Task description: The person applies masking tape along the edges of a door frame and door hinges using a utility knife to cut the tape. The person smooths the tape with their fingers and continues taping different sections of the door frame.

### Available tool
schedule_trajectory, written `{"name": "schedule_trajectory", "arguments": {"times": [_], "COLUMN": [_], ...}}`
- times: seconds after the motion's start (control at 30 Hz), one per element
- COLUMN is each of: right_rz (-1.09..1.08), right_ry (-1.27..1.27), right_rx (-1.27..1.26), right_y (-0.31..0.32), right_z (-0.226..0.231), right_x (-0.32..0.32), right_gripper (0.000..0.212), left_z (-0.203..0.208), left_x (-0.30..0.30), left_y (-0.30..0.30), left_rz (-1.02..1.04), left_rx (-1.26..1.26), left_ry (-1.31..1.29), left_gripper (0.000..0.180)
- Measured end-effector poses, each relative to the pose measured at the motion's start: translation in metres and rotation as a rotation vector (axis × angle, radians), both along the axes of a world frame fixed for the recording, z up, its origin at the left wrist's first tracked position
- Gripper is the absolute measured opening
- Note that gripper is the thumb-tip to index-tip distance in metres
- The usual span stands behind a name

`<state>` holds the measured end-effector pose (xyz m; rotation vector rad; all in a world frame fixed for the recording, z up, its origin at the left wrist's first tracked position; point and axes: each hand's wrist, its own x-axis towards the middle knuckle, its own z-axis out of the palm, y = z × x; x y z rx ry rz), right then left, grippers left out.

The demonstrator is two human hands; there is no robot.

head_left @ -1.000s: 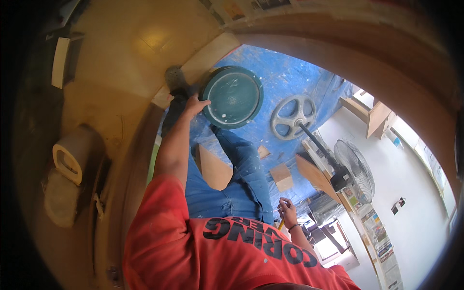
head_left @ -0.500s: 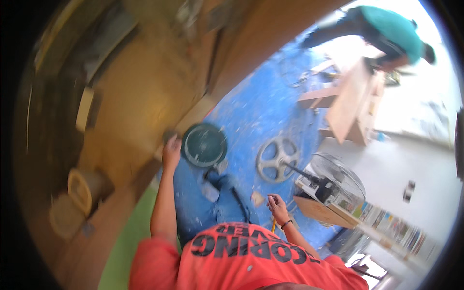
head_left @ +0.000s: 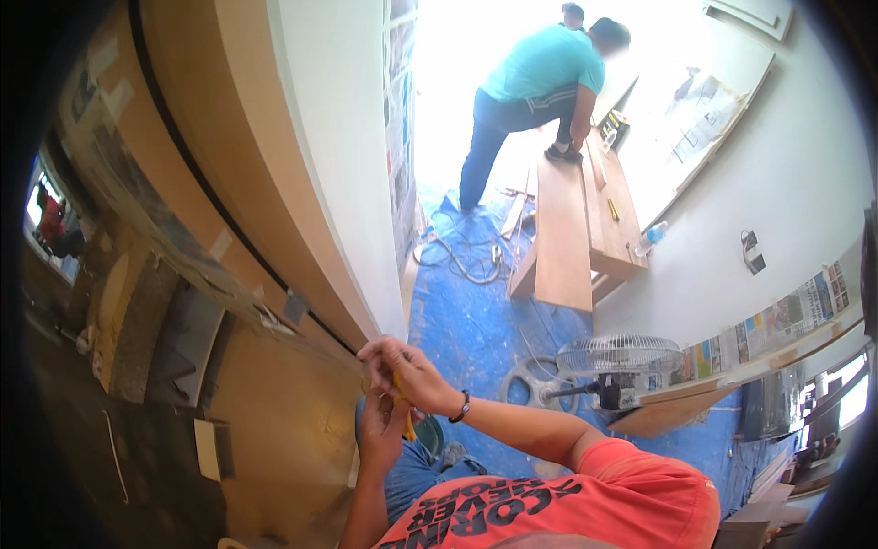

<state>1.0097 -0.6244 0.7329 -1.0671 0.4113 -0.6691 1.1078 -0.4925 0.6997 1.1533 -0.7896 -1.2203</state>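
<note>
My two hands meet at the lower end of a tall white panel [head_left: 343, 156] with a wood-coloured edge. My left hand [head_left: 380, 428] is raised, its fingers closed; what they hold is hidden. Across it from the right reaches my right hand [head_left: 416, 377], fingers curled together at the panel's lower corner. A slim yellow tool [head_left: 410, 428] runs down from my right palm, past the left fingers. Its kind is hidden by the hands. Below them, the dark green bucket [head_left: 428, 435] shows only in part.
A person in a teal shirt [head_left: 540, 69] bends over a wooden bench [head_left: 562, 233] at the far side, one foot on it. A fan [head_left: 617, 357] stands to my right. Blue sheeting [head_left: 457, 311] covers the floor, with cables [head_left: 476, 270] on it. Brown boards [head_left: 274, 403] lie left.
My view has swung toward the bench and white wall. My right hand has come across to the left and joined my left hand, which earlier was apart beside the bucket.
</note>
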Motion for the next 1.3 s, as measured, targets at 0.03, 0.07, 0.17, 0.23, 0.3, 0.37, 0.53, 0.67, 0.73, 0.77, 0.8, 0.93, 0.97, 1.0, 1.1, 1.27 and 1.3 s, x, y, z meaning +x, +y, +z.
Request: {"name": "schedule_trajectory", "arguments": {"times": [0.03,0.07,0.17,0.23,0.3,0.37,0.53,0.67,0.73,0.77,0.8,0.93,0.97,1.0,1.1,1.27,1.3], "right_rz": [0.056,0.100,0.059,0.003,-0.133,-0.338,-0.758,-0.727,-0.694,-0.683,-0.692,-0.702,-0.677,-0.670,-0.687,-0.723,-0.761], "right_ry": [-0.020,0.038,-0.072,-0.195,-0.185,-0.204,-0.256,-0.077,-0.046,-0.011,-0.015,0.091,0.124,0.146,0.261,0.687,0.718], "right_rx": [-0.038,-0.053,-0.339,-0.494,-0.722,-0.998,-1.272,-1.472,-1.552,-1.589,-1.614,-1.840,-1.909,-1.971,-2.101,-2.389,-2.408], "right_y": [-0.008,-0.013,-0.016,-0.026,-0.037,-0.054,-0.063,-0.069,-0.074,-0.075,-0.078,-0.088,-0.089,-0.089,-0.088,-0.091,-0.091], "right_z": [0.015,0.032,0.097,0.147,0.196,0.240,0.340,0.423,0.457,0.472,0.486,0.536,0.545,0.553,0.570,0.581,0.581], "right_x": [0.008,0.017,0.047,0.064,0.073,0.071,0.072,0.065,0.071,0.073,0.074,0.074,0.077,0.082,0.102,0.129,0.131], "right_gripper": [0.046,0.046,0.056,0.081,0.088,0.088,0.053,0.031,0.033,0.034,0.036,0.041,0.044,0.047,0.059,0.069,0.069], "left_z": [0.012,0.025,0.076,0.123,0.174,0.227,0.348,0.426,0.462,0.479,0.496,0.559,0.573,0.583,0.601,0.594,0.591], "left_x": [0.006,0.013,0.040,0.067,0.093,0.109,0.133,0.138,0.147,0.152,0.156,0.168,0.171,0.173,0.179,0.197,0.201], "left_y": [-0.007,-0.014,-0.016,-0.004,0.005,0.016,0.013,-0.008,-0.020,-0.024,-0.031,-0.037,-0.032,-0.030,-0.022,-0.034,-0.037], "left_rz": [0.014,0.051,0.160,0.145,0.168,0.203,0.281,0.368,0.458,0.519,0.579,0.777,0.821,0.847,0.883,0.853,0.822], "left_rx": [-0.017,-0.079,-0.130,-0.069,-0.072,-0.151,-0.373,-0.504,-0.559,-0.588,-0.620,-0.639,-0.562,-0.562,-0.496,-0.496,-0.555], "left_ry": [-0.017,-0.022,-0.093,-0.231,-0.275,-0.226,-0.411,-0.673,-0.764,-0.816,-0.846,-1.010,-1.023,-1.076,-1.186,-1.528,-1.490], "left_gripper": [0.036,0.032,0.037,0.038,0.039,0.040,0.033,0.046,0.052,0.054,0.056,0.047,0.044,0.042,0.037,0.037,0.037]}}
